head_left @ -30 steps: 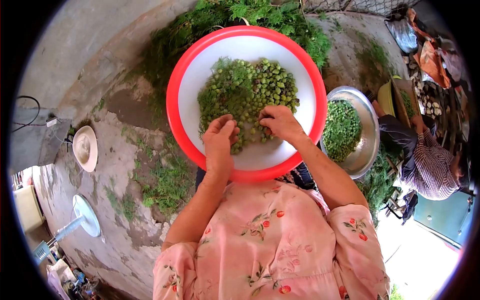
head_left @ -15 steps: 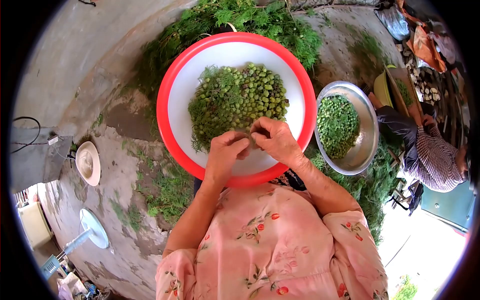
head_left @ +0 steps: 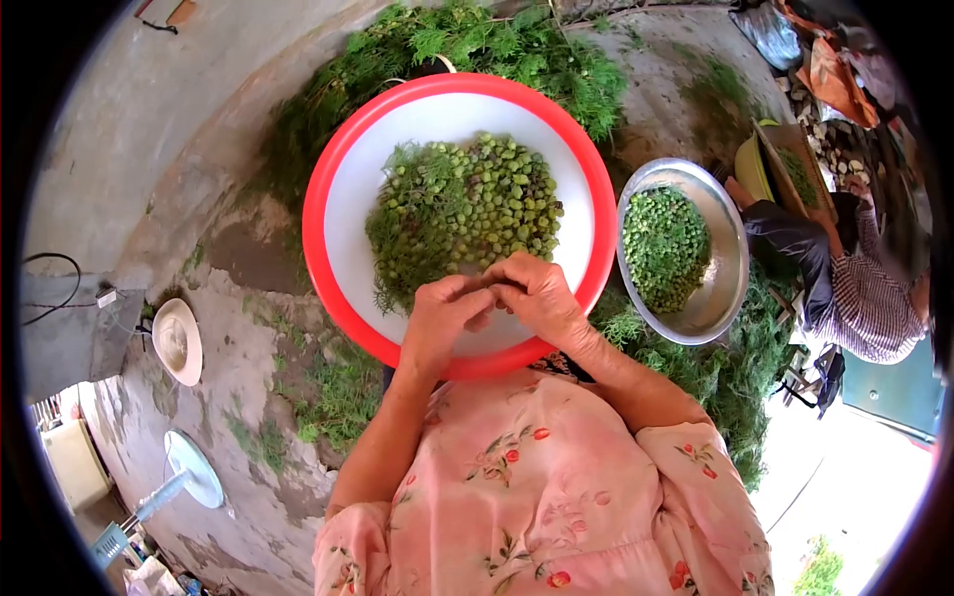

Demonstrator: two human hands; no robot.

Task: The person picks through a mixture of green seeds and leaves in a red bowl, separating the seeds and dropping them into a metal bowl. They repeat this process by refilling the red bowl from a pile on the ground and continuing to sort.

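A white basin with a red rim [head_left: 320, 164] sits in front of my body. Inside it lies a heap of green cones [head_left: 517, 189], with feathery green sprigs [head_left: 412, 233] mostly on its left side. My left hand [head_left: 447, 310] and my right hand [head_left: 539, 298] meet over the near part of the basin, fingertips together. Both are closed in a pinch; whatever they hold is too small or hidden to make out.
To the right stands a metal bowl [head_left: 730, 253] filled with small green cones [head_left: 661, 238]. Cut green branches [head_left: 576, 65] lie behind the basin. Another person [head_left: 855, 288] sits at far right by a basket [head_left: 800, 174]. A hat [head_left: 177, 341] and a fan [head_left: 194, 467] are on the left.
My two hands have come closer together, fingertips now touching, and sit slightly lower over the basin. The whole view has shifted a little. The other person's arm has moved.
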